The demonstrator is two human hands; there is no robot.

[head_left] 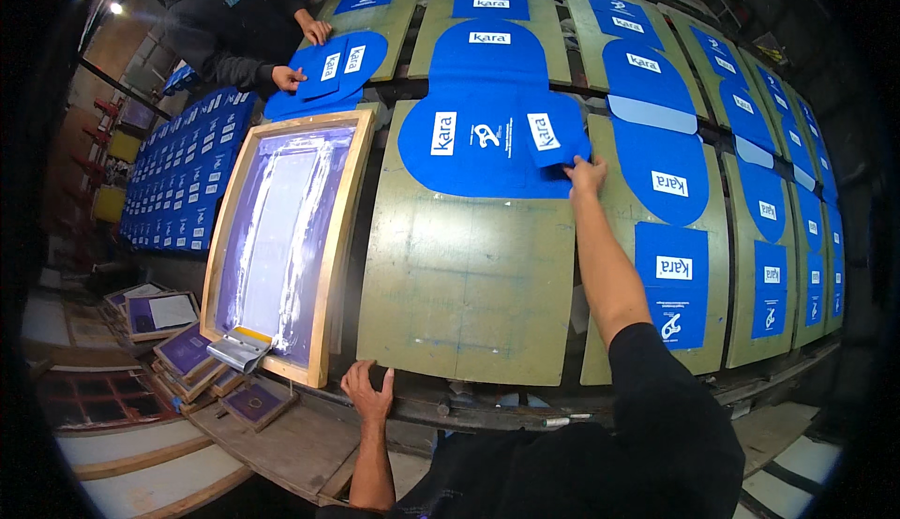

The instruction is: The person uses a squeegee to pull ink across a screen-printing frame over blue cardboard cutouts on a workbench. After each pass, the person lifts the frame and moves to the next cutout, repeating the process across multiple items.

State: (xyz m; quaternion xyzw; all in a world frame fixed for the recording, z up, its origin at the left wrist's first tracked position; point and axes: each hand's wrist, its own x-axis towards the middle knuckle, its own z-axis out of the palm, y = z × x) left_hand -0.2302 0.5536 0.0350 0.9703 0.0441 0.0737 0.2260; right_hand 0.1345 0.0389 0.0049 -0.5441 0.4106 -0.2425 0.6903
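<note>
My right hand (586, 174) grips the edge of a small printed blue fabric piece (548, 139), which lies on a larger rounded blue fabric piece (422, 172) with white prints, spread over the far half of an olive board (464, 285). My left hand (368, 383) is low at that board's near edge with its fingers apart and curved, holding nothing. Left of the board stands a wooden-framed screen (330, 266) with purple mesh and white ink streaks. A metal squeegee (239, 350) rests on its near end.
A co-worker's hands (286, 76) handle blue fabric on the far left board (394, 13). More boards with printed blue pieces (666, 177) line the right. Stacked printed blue fabric (187, 167) sits at left, spare screens (159, 313) below it. A rail (525, 419) runs along the near side.
</note>
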